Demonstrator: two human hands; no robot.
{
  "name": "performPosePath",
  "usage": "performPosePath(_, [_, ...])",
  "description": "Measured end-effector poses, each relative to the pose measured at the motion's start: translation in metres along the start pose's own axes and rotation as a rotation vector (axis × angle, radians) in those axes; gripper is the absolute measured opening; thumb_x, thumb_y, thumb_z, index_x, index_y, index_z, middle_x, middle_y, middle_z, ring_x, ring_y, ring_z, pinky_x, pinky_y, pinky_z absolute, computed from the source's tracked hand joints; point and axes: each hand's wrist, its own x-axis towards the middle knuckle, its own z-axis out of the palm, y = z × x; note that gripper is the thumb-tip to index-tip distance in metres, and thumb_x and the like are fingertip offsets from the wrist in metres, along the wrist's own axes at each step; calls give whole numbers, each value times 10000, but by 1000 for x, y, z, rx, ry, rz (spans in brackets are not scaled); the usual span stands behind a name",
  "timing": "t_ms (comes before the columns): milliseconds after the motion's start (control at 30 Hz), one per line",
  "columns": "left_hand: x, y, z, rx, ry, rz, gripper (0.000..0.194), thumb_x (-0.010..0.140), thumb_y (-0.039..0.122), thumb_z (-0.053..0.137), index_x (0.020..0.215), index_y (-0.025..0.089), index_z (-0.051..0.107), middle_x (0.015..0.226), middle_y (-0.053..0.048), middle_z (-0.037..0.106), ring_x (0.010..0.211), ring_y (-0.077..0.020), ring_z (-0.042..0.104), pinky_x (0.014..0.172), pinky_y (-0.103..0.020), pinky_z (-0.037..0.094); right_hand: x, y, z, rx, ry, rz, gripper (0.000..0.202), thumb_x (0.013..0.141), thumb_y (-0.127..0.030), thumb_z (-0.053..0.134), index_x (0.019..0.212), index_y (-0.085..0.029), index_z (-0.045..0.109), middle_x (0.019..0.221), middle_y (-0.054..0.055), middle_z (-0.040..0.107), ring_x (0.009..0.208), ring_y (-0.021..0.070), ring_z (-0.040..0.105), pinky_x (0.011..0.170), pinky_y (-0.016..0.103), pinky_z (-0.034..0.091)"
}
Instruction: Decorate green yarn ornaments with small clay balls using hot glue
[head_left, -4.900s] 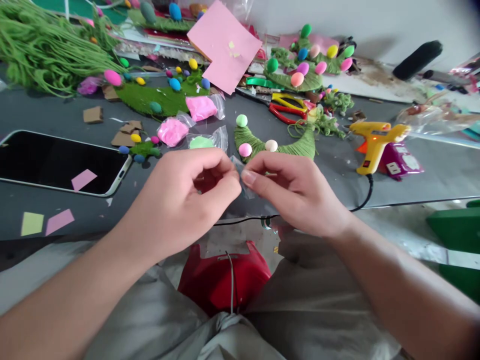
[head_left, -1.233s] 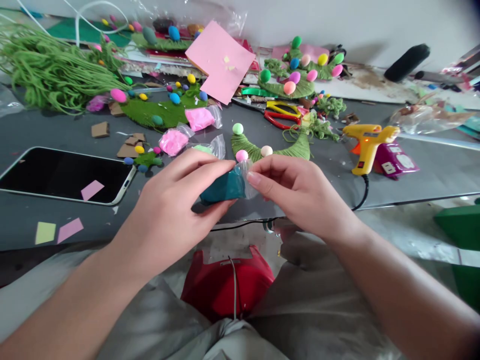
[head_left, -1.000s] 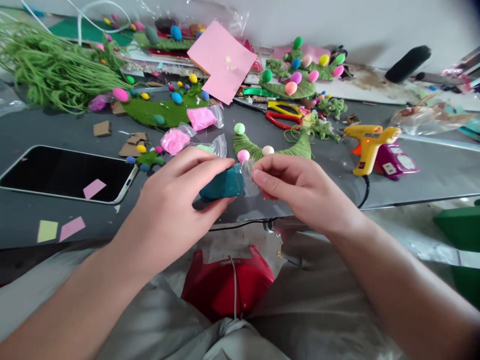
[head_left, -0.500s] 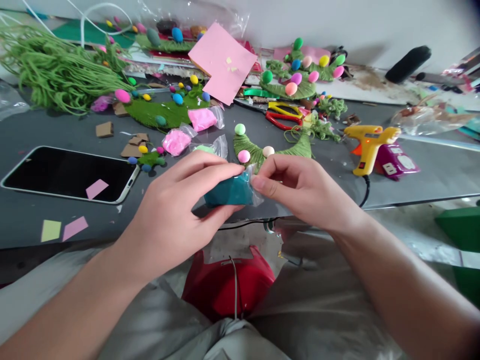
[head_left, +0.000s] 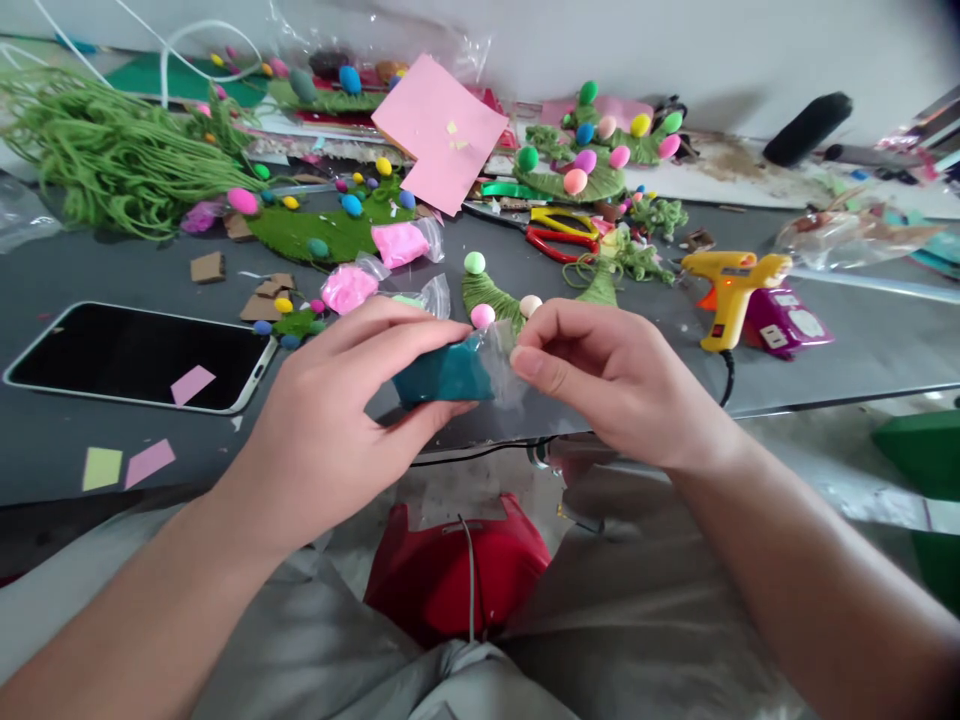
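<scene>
A small clear bag of teal material (head_left: pixel 450 372) is held over the table's front edge. My left hand (head_left: pixel 337 400) grips its filled part between thumb and fingers. My right hand (head_left: pixel 607 375) pinches the clear plastic end of the bag. Just behind it lies a green yarn-wrapped crescent (head_left: pixel 491 292) with pale green, pink and cream balls, partly hidden by my right hand. Bags of pink material (head_left: pixel 351 287) lie behind my left hand.
A phone (head_left: pixel 142 355) lies at the left, below green yarn (head_left: pixel 112 150). Scissors (head_left: pixel 562 240) with red and yellow handles lie behind the crescent. A yellow glue gun (head_left: pixel 731 285) rests at the right beside a purple packet (head_left: pixel 787 322). A red stool (head_left: pixel 457 575) is below.
The bag and my left hand have shifted slightly left. More of the bag's clear end shows between my hands, and my right hand still pinches it.
</scene>
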Motion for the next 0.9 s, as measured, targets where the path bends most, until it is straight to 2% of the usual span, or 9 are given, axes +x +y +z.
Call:
performPosePath(300, [-2,-1,5,-24,-25,-22,338,948,200,713,1284,226,691,1234,-74,711,1131,-231,696,1037,-385,579,-2,1,-1,-63,-40,-16,228,980,-292,731,847,-124,651,727,-35,523,658,78,427,579,240,352])
performPosePath(500, [-3,-1,4,-24,-21,-60,352,936,229,732,1280,291,696,1253,-38,728,1110,-239,718,1024,-405,596,-4,-1,-4,-58,-56,-44,226,986,-292,727,850,-139,631,748,-30,517,689,88,432,596,242,352])
performPosePath(700, [-1,5,7,-31,-26,5,365,932,167,704,1278,283,691,1242,-41,747,1098,-234,729,1016,-382,604,-4,-1,-4,-29,-103,15,258,989,-348,719,846,-151,634,742,-27,502,671,95,406,577,250,339])
performPosePath(900, [-2,8,8,-40,-31,28,372,933,137,691,1275,282,687,1253,-41,748,1093,-230,731,1003,-377,610,-5,-3,0,8,-121,38,220,975,-282,732,838,-143,629,725,-40,502,650,79,402,559,240,335])
